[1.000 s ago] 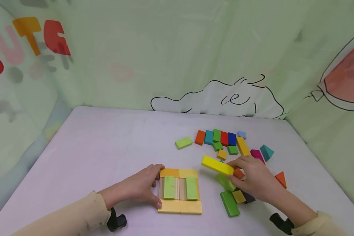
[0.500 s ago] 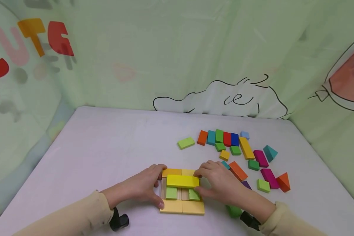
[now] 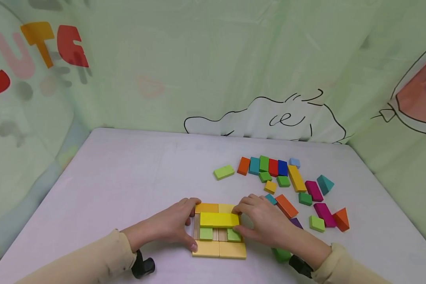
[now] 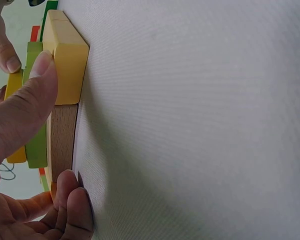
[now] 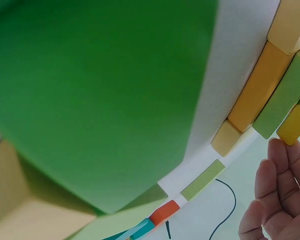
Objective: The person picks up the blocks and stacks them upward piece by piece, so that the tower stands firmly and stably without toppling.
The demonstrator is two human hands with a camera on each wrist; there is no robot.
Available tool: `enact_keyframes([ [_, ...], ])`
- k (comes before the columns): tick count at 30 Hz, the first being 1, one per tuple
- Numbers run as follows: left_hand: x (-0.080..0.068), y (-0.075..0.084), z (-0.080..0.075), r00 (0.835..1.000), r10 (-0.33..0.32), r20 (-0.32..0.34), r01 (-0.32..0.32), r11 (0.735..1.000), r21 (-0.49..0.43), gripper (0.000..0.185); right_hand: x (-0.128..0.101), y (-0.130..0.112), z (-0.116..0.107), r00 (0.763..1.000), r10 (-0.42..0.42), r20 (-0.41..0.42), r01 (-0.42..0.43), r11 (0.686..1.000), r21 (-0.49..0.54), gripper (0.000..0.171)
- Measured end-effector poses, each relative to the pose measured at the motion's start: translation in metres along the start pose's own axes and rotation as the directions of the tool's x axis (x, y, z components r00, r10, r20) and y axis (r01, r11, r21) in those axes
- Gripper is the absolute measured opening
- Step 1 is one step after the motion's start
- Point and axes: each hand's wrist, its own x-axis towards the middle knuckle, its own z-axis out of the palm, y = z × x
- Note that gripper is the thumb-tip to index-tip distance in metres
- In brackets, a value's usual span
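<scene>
A flat square block structure lies near the table's front edge, with pale yellow, orange-yellow and wooden pieces and two light green blocks on top. My left hand grips its left side, thumb on the near pale yellow block and fingers on the far edge. A long yellow block lies crosswise over the two green blocks. My right hand pinches its right end between fingers and thumb. In the right wrist view the structure and the yellow block show at the right edge.
Loose coloured blocks lie to the right: a row, a light green block, an orange bar, magenta bars, a teal wedge, an orange triangle. A dark green block sits under my right forearm. Fabric walls surround the table.
My right hand carried the long yellow block from the pile leftward and set it across the two green blocks. The left hand has stayed on the structure.
</scene>
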Motion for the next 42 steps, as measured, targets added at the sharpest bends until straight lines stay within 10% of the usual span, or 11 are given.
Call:
enact_keyframes([
  [42, -0.002, 0.001, -0.001, 1.0, 0.001, 0.004, -0.001, 1.0, -0.007, 0.108, -0.011, 0.013, -0.001, 1.0, 0.027, -0.013, -0.026, 0.999, 0.028, 0.023],
])
